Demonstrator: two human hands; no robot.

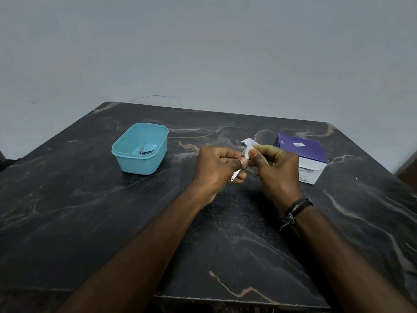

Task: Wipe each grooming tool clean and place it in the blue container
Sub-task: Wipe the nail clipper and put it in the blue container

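Note:
My left hand (220, 168) grips a small metal grooming tool (233, 177), whose flat silver end sticks out below my fingers; most of the tool is hidden in the hand. My right hand (274, 168) pinches a white wipe (248, 152) between thumb and fingers, held against the tool's upper end. Both hands hover over the middle of the dark marble table (90, 211). The blue container (140, 149) stands to the left of my hands, and small metal scissors (144, 150) lie in it.
A purple and white box of alcohol wipes (302, 159) sits at the right, just behind my right hand. A torn white wipe wrapper (248, 141) lies on the table beyond my hands. A grey wall rises behind the table.

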